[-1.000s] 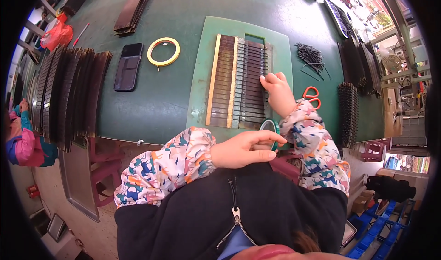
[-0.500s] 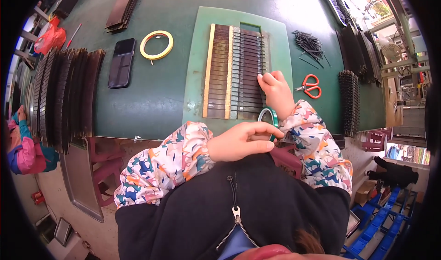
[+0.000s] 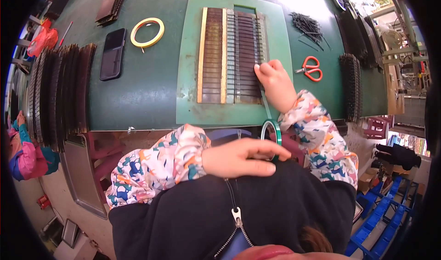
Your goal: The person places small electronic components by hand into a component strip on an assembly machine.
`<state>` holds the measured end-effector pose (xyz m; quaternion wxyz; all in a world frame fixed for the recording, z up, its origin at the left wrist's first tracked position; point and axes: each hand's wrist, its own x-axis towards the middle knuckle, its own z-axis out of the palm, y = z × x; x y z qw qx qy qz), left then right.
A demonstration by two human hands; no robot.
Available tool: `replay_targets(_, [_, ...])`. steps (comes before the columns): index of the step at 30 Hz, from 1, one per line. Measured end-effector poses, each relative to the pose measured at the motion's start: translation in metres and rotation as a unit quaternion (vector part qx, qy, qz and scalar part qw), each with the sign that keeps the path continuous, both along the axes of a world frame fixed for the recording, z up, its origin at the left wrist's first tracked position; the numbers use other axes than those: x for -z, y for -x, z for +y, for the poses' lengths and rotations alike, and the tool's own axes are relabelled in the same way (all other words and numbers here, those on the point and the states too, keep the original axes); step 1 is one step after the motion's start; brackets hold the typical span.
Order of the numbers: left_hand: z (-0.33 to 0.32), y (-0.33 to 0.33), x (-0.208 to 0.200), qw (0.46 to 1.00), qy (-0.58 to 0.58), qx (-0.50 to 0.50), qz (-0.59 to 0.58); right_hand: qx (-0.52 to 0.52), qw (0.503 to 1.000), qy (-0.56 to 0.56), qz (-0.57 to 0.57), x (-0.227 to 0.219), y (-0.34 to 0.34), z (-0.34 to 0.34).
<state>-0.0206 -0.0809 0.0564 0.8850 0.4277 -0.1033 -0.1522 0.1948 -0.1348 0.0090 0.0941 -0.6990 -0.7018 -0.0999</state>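
Note:
A roll of green tape [image 3: 277, 130] is gripped at its lower part by my left hand [image 3: 241, 158], close to my chest. From the roll a thin strip of tape [image 3: 267, 107] stretches up to the work piece. My right hand [image 3: 276, 83] is closed, thumb and fingertip pressing at the right edge of a row of dark flat pieces [image 3: 245, 53]; the tape under the fingertips is partly hidden. Left of that row lies a brown ribbed panel [image 3: 213, 53] with yellow edge strips. Both rest on a light green board [image 3: 188, 85].
Red-handled scissors [image 3: 312, 69] and a pile of black ties [image 3: 307, 29] lie right of the board. A yellow tape roll [image 3: 147, 33] and a phone [image 3: 113, 53] lie left. Stacks of dark strips [image 3: 59, 85] line the left side; another person's sleeve [image 3: 30, 145] shows beyond.
My left hand and the tape roll have moved down, away from the board, and more tape strip shows between roll and board. The right hand stays pressed at the same edge, slightly lower along it.

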Motion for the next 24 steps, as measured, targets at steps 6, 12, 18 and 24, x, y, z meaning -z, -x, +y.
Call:
replay_targets(6, [0.008, -0.004, 0.0, 1.0, -0.029, 0.009, 0.001, -0.01, 0.998, 0.012, 0.053, -0.008, -0.001, 0.0])
replay_targets(12, [0.009, -0.003, 0.002, 0.999, 0.016, 0.012, 0.028, 0.015, 0.998, 0.001, 0.068, -0.004, 0.011, -0.011])
replay_targets(18, [0.008, -0.005, 0.003, 1.0, 0.017, -0.001, 0.026, -0.005, 0.998, -0.026, 0.062, 0.007, 0.015, -0.019])
replay_targets(24, [0.007, -0.008, 0.002, 0.997, 0.048, 0.0, 0.052, -0.003, 0.995, -0.015, 0.099, -0.003, 0.013, -0.034])
